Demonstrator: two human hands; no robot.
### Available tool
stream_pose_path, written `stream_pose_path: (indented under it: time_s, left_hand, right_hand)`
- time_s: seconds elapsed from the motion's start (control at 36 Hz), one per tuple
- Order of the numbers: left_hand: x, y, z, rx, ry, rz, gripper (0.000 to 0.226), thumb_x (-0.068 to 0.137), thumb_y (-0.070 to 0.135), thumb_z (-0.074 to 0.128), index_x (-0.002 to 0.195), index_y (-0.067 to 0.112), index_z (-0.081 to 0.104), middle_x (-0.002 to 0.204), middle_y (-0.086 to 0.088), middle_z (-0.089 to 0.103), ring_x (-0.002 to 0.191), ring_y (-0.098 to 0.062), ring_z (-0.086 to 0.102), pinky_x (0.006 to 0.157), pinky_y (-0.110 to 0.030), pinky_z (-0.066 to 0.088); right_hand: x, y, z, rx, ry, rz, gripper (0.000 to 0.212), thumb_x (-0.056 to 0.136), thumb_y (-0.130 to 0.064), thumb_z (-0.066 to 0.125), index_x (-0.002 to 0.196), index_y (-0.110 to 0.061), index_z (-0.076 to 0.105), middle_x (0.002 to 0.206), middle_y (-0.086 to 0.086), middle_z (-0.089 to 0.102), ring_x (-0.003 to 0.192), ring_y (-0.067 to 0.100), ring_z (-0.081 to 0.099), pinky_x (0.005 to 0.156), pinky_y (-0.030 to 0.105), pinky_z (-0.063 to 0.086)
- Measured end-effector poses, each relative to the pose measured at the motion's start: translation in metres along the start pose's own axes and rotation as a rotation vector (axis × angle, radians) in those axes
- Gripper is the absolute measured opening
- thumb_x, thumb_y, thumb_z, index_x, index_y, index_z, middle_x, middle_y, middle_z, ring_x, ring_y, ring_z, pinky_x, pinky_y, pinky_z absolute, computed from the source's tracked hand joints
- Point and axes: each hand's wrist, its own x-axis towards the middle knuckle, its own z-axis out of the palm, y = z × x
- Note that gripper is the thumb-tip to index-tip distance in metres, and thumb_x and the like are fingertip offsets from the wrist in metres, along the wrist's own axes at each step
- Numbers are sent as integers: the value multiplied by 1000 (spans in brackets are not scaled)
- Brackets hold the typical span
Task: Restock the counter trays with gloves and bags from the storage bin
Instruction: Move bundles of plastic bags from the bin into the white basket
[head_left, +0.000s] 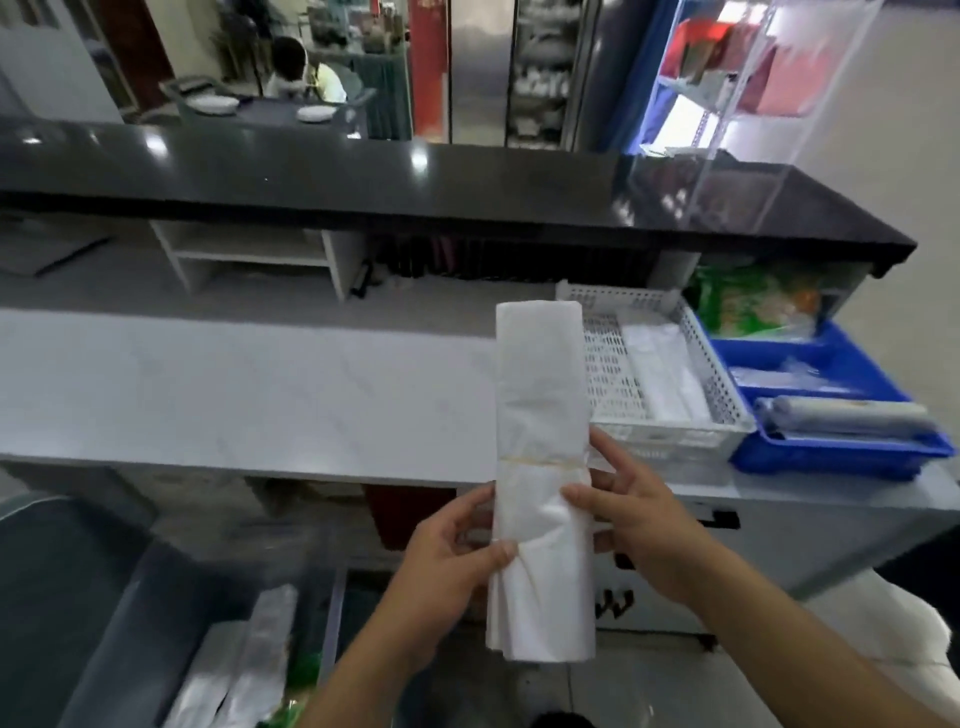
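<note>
Holding a banded white bundle of folded plastic bags (540, 467) at frame centre, left hand (447, 566) and right hand (639, 525) fingers curl around it; white perforated tray (722, 395) holds some bags, so restocking seems midway.

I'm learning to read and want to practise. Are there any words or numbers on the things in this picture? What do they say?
No text here can be read.
Bundle of white bags, held in both hands: plain, no print visible.
Green packets behind the blue tray: printed, but too blurred to read.
Red boxes in the clear shelf: too blurred to read.
Red panel at the back: marks at its top, too blurred to read.
</note>
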Motion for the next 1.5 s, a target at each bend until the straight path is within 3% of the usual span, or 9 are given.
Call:
stream_pose_path:
  time_s: [0.14,0.22,0.31,0.47,0.58,0.72,0.94,1.28,1.5]
  left_hand:
    - [52,24,39,100,27,-38,50,86,1,70,122,36,68,106,-3,73,99,-25,71,85,-48,59]
    - [87,34,62,131,-25,-59,47,88,4,68,122,37,67,106,2,72,96,-22,72,75,-40,61]
    - [128,40,79,159,-95,-85,41,89,11,68,122,35,67,110,1,71,100,-19,71,77,-39,61]
    - [210,30,85,316,197,-58,32,94,29,63,124,41,61,119,14,64,101,-4,64,86,-25,52]
    - [243,14,86,340,194,-185,40,97,40,57,136,42,49,130,16,55,114,-10,57,94,-31,48]
    - [256,5,91,250,214,-256,38,99,46,49,136,42,50,134,11,57,113,-6,59,91,-25,50]
    - [266,6,97,276,207,-316,45,97,42,53,142,39,47,138,6,57,121,-17,58,101,-41,52]
    - [266,2,92,331,184,-286,61,89,8,59,142,37,48,127,16,60,110,-15,63,88,-31,58]
    - [240,9,74,433,115,-202,56,92,33,62,143,45,41,143,21,45,125,-11,53,104,-35,45]
  right_hand:
    - [28,-13,-52,27,19,-9,60,85,-10,69,126,-51,52,113,6,73,100,30,71,74,50,59]
    - [52,-20,-92,14,19,21,61,85,-9,71,128,-47,51,110,5,74,92,26,73,60,38,58]
    - [78,-23,-132,64,22,85,60,81,-9,73,126,-45,55,112,8,74,94,31,72,67,44,59]
    - [135,-23,-197,206,92,247,52,76,-9,74,119,-36,65,108,4,76,78,23,71,58,29,56]
    - [181,-30,-223,197,152,292,41,85,-3,67,112,-34,62,88,-1,79,67,21,74,54,33,58]
    - [234,-39,-227,110,140,266,52,83,-3,70,125,-31,60,95,2,77,67,20,72,53,31,55]
    - [265,-13,-209,-537,141,289,77,72,-7,80,138,-28,45,99,0,58,79,18,62,56,31,57]
    - [254,-2,-195,-691,163,204,82,72,-15,75,146,-27,41,137,4,54,113,31,60,90,45,56]
    - [229,-18,-176,-1159,197,93,61,87,-35,63,143,-26,43,147,5,47,126,29,50,93,39,47]
